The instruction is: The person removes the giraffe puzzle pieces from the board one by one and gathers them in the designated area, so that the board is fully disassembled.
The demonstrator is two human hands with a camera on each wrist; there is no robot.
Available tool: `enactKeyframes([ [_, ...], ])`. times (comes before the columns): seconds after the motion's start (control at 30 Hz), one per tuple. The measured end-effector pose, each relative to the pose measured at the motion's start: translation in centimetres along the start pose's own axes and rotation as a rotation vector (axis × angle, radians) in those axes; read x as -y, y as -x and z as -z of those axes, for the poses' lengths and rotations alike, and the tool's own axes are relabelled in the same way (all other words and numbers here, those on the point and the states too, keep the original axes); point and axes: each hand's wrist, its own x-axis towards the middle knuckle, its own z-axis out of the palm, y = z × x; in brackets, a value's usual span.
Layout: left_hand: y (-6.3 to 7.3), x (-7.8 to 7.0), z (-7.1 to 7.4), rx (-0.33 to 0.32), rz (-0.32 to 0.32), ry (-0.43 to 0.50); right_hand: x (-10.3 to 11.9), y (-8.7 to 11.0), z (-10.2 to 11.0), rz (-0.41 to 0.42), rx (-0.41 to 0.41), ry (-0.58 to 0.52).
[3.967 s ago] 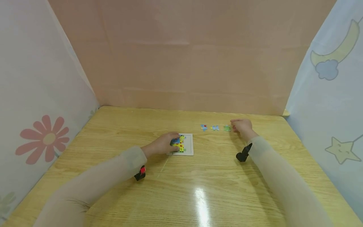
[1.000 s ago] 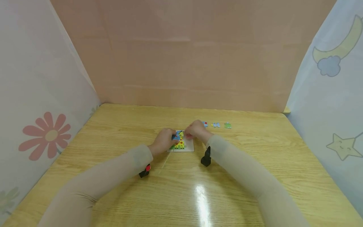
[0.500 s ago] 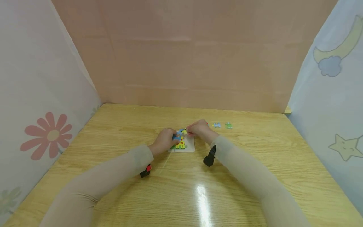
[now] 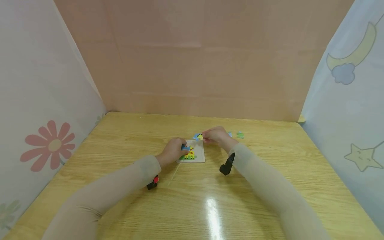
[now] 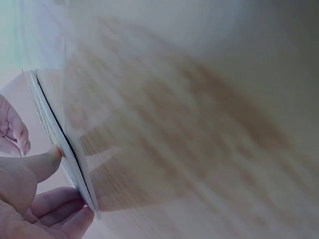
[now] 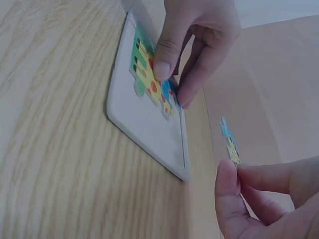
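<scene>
A square white puzzle board (image 4: 199, 155) lies on the table, with joined giraffe pieces (image 6: 149, 82) in its left part. My left hand (image 4: 173, 151) holds the board at its left side. Its thumb rests on the joined pieces, and its other fingers bend at the edge in the left wrist view. Just beyond the board's far right corner, my right hand (image 4: 217, 135) pinches a blue-and-yellow puzzle piece (image 6: 232, 144) between thumb and fingertips. That piece is tilted and raised off the board in the right wrist view.
Right of my right hand, a green piece (image 4: 240, 134) and a partly hidden light-blue piece (image 4: 229, 134) lie on the table. Behind the wooden table (image 4: 192, 200) stands a pinkish-brown backdrop (image 4: 192, 66); patterned cloths hang on both sides.
My right hand came from the row of loose pieces to the board, then moved away to the far right, lifting the blue-and-yellow giraffe-head piece out. The left hand stays on the board.
</scene>
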Motion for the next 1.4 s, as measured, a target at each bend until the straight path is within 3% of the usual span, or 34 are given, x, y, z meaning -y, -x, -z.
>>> enactKeyframes([
  [0.3, 0.1, -0.2, 0.0, 0.017, -0.008, -0.024, -0.1, 0.3, 2.5, 0.026, -0.009, 0.049],
  [0.77, 0.0, 0.4, -0.1, 0.012, -0.026, -0.012, 0.4, 1.2, 6.0, 0.029, -0.019, 0.039],
  [1.13, 0.0, 0.3, 0.4, 0.031, -0.034, -0.053, -1.3, 2.5, 10.3, 0.019, -0.056, 0.105],
  [1.4, 0.2, 0.2, 0.6, 0.04, -0.033, -0.03, -3.0, 3.2, 12.6, -0.017, -0.074, 0.13],
])
